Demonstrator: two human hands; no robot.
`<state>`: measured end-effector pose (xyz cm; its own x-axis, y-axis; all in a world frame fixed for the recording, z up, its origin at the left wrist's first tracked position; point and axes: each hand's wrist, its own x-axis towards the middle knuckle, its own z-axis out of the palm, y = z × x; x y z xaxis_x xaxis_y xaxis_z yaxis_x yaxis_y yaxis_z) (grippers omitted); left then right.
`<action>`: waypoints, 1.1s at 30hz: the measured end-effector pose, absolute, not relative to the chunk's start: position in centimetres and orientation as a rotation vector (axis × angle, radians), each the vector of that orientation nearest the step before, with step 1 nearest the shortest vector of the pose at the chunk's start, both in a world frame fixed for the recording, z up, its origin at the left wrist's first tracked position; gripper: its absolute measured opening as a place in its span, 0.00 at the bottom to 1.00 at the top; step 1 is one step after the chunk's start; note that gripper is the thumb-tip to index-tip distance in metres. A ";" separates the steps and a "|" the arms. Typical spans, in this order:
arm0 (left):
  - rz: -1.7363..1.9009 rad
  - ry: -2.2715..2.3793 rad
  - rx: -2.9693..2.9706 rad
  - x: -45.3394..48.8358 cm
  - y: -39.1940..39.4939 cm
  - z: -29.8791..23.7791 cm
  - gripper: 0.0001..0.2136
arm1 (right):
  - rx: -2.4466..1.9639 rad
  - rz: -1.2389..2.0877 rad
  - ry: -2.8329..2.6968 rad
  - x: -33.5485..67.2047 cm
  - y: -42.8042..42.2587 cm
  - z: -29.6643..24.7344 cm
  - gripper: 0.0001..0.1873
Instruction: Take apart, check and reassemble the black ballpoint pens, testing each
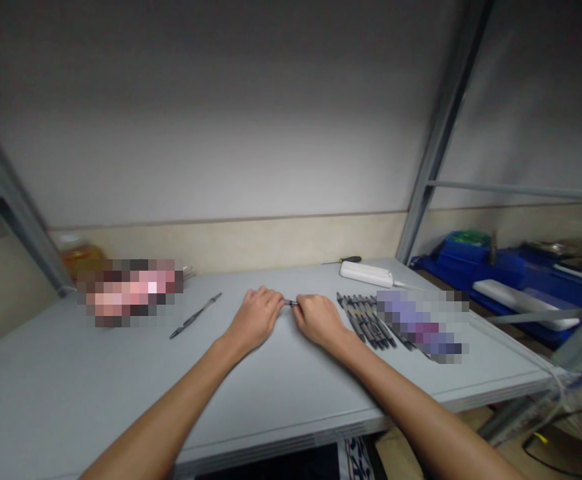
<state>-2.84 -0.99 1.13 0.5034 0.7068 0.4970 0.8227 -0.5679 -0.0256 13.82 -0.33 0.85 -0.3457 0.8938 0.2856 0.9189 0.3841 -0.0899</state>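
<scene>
Over the middle of the grey table, my left hand (258,317) and my right hand (318,321) are both closed on one dark pen (290,303). Only a short length of it shows between my fingers; the rest is hidden in the hands. Left of my left hand, a single grey-black pen (195,316) lies slanted on the tabletop. Several similar pens (368,321) lie side by side in a row just right of my right hand.
A white power strip (365,273) and a screwdriver (351,259) lie at the back right. Blurred-out items sit left (131,293) and right (418,323). A jar (78,257) stands back left. Metal posts (441,127) frame the table (251,407). Blue bins (465,257) are beyond.
</scene>
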 end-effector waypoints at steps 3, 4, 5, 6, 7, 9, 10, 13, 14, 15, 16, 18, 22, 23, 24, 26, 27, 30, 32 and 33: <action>-0.477 -1.182 -2.339 -1.8 -1.9 1.6 0.10 | -1.709 0.049 -2.296 13.4 0.0 1.2 0.18; -0.427 -1.154 -2.333 -1.6 -2.1 1.6 0.10 | -1.707 0.152 -2.305 13.3 0.1 1.3 0.18; -0.391 -1.151 -2.327 -1.3 -2.1 1.6 0.09 | -1.681 0.265 -2.329 13.3 0.3 1.4 0.17; -0.364 -1.169 -2.322 -1.2 -2.0 1.5 0.08 | -1.639 0.367 -2.359 13.3 0.3 1.5 0.18; -0.348 -1.199 -2.322 -1.1 -1.9 1.3 0.08 | -1.601 0.434 -2.388 13.2 0.3 1.5 0.18; -0.328 -1.276 -2.344 -1.0 -1.5 0.9 0.08 | -1.589 0.389 -2.409 12.9 0.0 1.3 0.18; -0.322 -1.318 -2.365 -1.0 -1.4 0.7 0.09 | -1.615 0.297 -2.407 12.7 -0.3 1.2 0.17; -0.329 -1.490 -2.411 -1.1 -1.2 0.3 0.10 | -1.662 -0.005 -2.425 12.2 -1.3 0.9 0.16; -0.344 -1.567 -2.411 -1.1 -1.2 0.2 0.10 | -1.654 -0.063 -2.453 12.0 -1.6 0.9 0.15; -0.361 -1.649 -2.401 -1.1 -1.3 0.2 0.10 | -1.639 -0.103 -2.486 11.9 -1.8 1.0 0.15; -0.376 -1.728 -2.384 -1.1 -1.3 0.1 0.09 | -1.622 -0.137 -2.514 11.9 -1.9 1.0 0.15; -0.395 -1.840 -2.357 -1.0 -1.4 -0.1 0.09 | -1.592 -0.203 -2.546 11.9 -1.9 1.2 0.15; -0.368 -1.893 -2.403 -1.0 -1.4 -0.5 0.09 | -1.520 -0.286 -2.599 12.2 -1.7 1.3 0.14; -0.357 -1.898 -2.422 -1.0 -1.4 -0.6 0.09 | -1.490 -0.309 -2.614 12.3 -1.7 1.3 0.14; -0.355 -1.900 -2.440 -1.1 -1.4 -0.7 0.08 | -1.461 -0.331 -2.624 12.4 -1.6 1.3 0.14; -0.409 -1.865 -2.491 -1.2 -1.5 -0.6 0.08 | -1.447 -0.348 -2.618 12.6 -1.4 1.3 0.14; -0.476 -1.812 -2.524 -1.3 -1.5 -0.4 0.07 | -1.470 -0.338 -2.599 12.7 -1.2 1.3 0.13; -0.712 -1.535 -2.617 -1.5 -1.6 0.2 0.09 | -1.619 -0.281 -2.500 13.3 -0.6 1.3 0.14; -0.747 -1.365 -2.643 -1.8 -1.4 0.4 0.10 | -1.664 -0.261 -2.474 13.7 -0.2 1.3 0.15; -0.721 -1.312 -2.649 -1.9 -1.3 0.5 0.11 | -1.657 -0.258 -2.482 13.9 -0.1 1.3 0.16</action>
